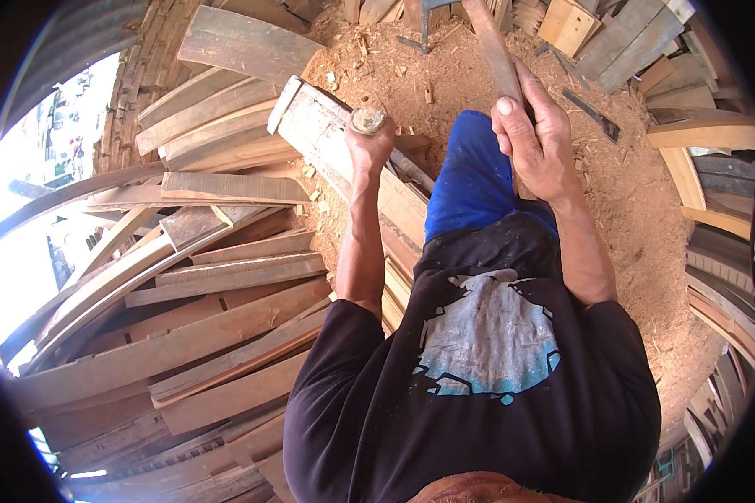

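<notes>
Both hands are closed, each with a firm grip. The left hand is clenched around a short tool whose round, pale, battered wooden end faces up; the rest of that tool is hidden below the fist, so its kind cannot be told. It is held over a pale plank that slopes from upper left down beside the person's blue-clad leg, with a small raised strip across its far end. The right hand grasps a long wooden handle, the thumb against it, the shaft running up out of view; just beside its upper part is a bluish-grey metal piece, and whether the two are joined cannot be told. Timber hems in the ground like a loose pen, and what lies inside is sawdust, shavings and small chips, with a dark flat metal bar resting on them right of the right hand. Stacked boards fill the left side, and curved, lighter pieces lean among more planks on the right.
</notes>
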`<state>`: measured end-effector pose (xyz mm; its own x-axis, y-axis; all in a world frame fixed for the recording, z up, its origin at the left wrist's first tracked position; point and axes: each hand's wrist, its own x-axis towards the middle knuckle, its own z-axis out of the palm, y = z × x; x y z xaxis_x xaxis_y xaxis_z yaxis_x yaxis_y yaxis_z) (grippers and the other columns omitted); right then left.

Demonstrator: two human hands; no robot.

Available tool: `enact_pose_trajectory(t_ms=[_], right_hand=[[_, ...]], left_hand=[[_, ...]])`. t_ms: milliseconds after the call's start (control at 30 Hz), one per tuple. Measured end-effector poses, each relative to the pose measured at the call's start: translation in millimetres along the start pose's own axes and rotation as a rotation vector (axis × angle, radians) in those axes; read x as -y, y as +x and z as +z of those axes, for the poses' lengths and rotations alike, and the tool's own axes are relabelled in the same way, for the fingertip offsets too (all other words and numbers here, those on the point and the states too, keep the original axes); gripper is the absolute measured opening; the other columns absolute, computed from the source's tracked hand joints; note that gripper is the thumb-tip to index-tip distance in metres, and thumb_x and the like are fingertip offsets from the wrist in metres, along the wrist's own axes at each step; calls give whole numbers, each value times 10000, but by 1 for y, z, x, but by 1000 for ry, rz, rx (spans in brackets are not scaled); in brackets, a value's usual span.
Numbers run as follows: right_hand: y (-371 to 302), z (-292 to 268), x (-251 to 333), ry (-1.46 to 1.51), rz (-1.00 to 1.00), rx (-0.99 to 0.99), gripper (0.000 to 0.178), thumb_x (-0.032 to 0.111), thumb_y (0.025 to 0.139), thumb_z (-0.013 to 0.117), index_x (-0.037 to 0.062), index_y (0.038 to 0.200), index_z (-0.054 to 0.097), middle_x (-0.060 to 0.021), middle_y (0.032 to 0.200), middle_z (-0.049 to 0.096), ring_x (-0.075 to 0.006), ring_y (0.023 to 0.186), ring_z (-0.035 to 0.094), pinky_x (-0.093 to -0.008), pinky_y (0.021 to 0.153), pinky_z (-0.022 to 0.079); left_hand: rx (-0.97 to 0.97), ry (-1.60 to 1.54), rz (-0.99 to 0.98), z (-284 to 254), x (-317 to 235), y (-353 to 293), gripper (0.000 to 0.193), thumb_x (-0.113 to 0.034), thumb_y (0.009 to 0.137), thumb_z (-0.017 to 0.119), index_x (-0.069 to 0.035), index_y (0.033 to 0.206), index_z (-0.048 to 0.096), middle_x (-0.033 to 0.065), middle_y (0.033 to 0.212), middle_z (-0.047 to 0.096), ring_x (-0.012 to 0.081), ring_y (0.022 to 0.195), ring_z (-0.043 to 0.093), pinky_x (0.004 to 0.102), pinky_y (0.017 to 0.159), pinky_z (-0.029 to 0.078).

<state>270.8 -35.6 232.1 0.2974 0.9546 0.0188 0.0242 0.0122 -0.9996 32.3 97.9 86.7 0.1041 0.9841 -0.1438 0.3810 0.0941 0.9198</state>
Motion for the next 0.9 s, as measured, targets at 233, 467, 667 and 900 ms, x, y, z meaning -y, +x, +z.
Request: enact_pose_trajectory(t_ms=[233,467,667,900], right_hand=[[-7,22,-85,-393,-29,330,550,246,1016,549,-15,1482,414,-272,1041,684,-379,842,691,-449,728,535],[-15,18,-52,-271,-100,249,533,255,1021,539,-38,1456,442,-297,1236,637,-440,1107,645,-427,948,508],[0,5,-9,-151,32,192,551,264,1028,548,-50,1465,428,-261,1301,627,-295,1135,653,-364,967,501],[-1,31,-48,-131,-100,146,546,245,1017,558,-27,1474,431,-284,1202,663,-291,954,710,-385,871,532]], left_hand=[[59,73,175,24,36,-3,161,-24,828,706,-23,961,614,14,832,682,89,758,639,258,680,524],[8,-104,-4,16,13,-7,180,-52,818,723,-23,966,624,25,837,685,110,719,641,274,625,519],[15,-44,-51,4,8,-2,157,-61,818,701,-12,942,617,43,838,689,132,750,659,298,685,541],[30,-86,69,13,-5,-16,176,-22,810,709,-13,964,625,42,869,699,133,789,665,295,710,544]])
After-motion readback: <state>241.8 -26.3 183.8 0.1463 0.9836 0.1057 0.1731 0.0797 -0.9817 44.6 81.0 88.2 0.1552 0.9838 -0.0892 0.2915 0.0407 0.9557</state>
